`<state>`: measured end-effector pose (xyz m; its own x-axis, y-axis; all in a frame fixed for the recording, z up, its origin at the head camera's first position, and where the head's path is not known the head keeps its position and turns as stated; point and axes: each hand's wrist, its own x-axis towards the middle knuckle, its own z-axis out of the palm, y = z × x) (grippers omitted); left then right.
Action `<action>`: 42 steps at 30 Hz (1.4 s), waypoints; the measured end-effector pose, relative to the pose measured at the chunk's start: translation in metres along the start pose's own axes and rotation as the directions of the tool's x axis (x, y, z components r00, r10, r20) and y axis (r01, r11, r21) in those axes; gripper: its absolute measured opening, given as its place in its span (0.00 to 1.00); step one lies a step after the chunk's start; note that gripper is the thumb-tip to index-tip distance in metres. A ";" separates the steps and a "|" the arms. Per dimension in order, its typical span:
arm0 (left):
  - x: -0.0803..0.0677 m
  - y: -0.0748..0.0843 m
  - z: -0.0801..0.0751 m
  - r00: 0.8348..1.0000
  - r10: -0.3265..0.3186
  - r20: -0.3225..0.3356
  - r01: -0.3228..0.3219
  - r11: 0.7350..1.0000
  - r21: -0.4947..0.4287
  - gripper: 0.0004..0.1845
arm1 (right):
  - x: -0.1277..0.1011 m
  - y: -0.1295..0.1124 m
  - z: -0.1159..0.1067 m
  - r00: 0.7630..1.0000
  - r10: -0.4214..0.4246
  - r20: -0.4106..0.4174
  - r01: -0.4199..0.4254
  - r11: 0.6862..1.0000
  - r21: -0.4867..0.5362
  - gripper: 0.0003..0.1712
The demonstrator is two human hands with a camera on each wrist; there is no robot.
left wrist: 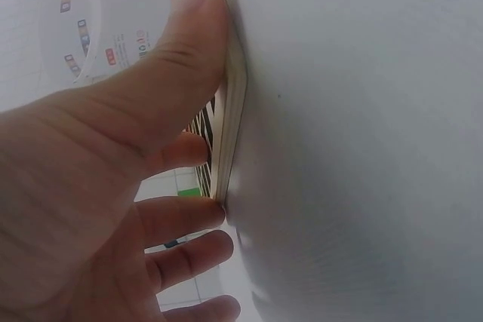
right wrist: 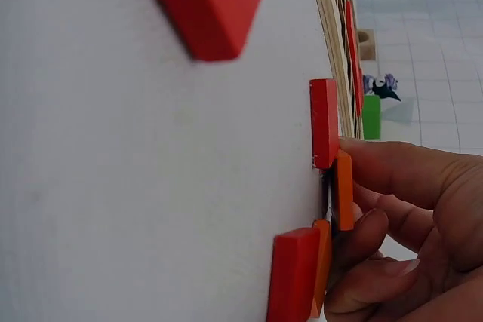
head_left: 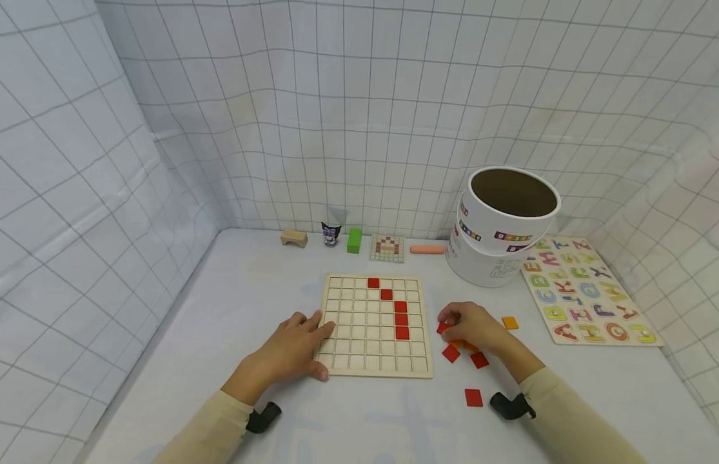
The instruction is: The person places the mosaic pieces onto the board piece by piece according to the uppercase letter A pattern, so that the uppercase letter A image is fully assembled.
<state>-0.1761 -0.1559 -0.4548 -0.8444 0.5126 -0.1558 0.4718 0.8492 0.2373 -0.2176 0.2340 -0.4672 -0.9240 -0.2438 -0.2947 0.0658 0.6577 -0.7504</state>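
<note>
A wooden grid board [head_left: 359,373] lies flat on the table, with several red square tiles [head_left: 401,319] set in its upper right cells. My left hand [head_left: 292,348] rests on the board's left edge, fingers spread, thumb at the near corner. To the right of the board, my right hand [head_left: 475,325] pinches a red tile [head_left: 442,328] between thumb and curled fingers. Close under that hand lie orange tiles [right wrist: 344,190] and loose red tiles [head_left: 451,352]. One more red tile [head_left: 472,397] is nearer to me, and an orange tile [head_left: 510,323] lies beyond my right wrist.
A white bucket [head_left: 492,258] stands at the back right beside an alphabet board [head_left: 591,290]. Along the back sit a wooden arch block [head_left: 294,238], a small figure [head_left: 331,234], a green block [head_left: 354,241], a small pattern card [head_left: 387,248] and an orange stick [head_left: 427,249].
</note>
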 end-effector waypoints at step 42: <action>-0.001 0.000 0.000 1.000 0.003 0.004 -0.003 1.000 0.004 0.51 | 0.084 -0.081 0.035 0.994 -0.085 0.068 0.042 0.875 0.482 0.21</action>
<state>-0.1758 -0.1567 -0.4546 -0.8418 0.5160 -0.1588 0.4756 0.8480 0.2339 -0.2876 0.1350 -0.4516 -0.8984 -0.3468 -0.2695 0.2006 0.2217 -0.9542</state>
